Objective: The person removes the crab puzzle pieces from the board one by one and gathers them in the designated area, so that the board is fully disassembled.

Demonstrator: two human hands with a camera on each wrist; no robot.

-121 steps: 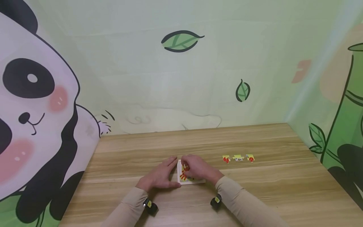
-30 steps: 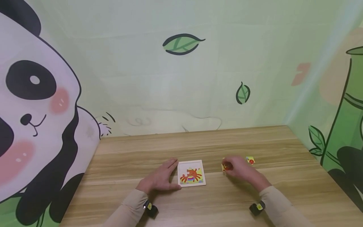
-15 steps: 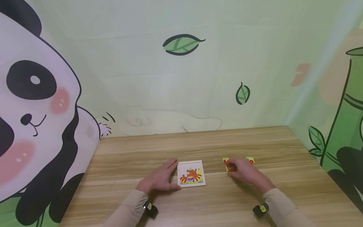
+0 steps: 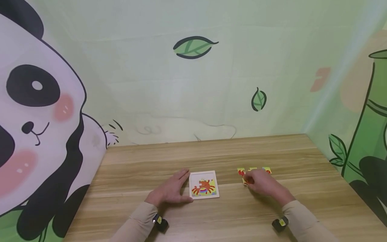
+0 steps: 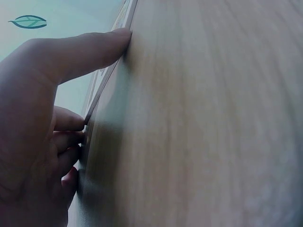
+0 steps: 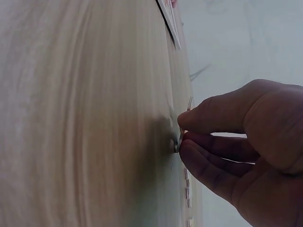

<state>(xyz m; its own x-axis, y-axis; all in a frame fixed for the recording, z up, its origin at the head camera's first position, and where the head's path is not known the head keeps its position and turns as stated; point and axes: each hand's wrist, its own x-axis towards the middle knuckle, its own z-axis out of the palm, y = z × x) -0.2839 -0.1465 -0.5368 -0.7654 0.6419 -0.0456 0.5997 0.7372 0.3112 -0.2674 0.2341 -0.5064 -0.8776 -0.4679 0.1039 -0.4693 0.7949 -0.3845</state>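
My left hand rests against the left side of a small white-framed jigsaw board, thumb at its lower corner and fingers at its upper one. Red crab-like picture pieces fill the board's lower and right parts; its upper left shows bare. To the right, my right hand pinches a yellow-and-red jigsaw piece between thumb and fingertips. In the right wrist view this piece is tilted on edge, close to the tabletop; whether it touches cannot be told.
Just behind my right hand lie a left loose piece, a middle one partly hidden, and a right one. The wooden table ends at a printed backdrop behind and at both sides.
Four seconds ago my right hand was over the board; now it is at the loose pieces with a piece in its fingers. Lately it has shifted slightly right. My left hand stays put.
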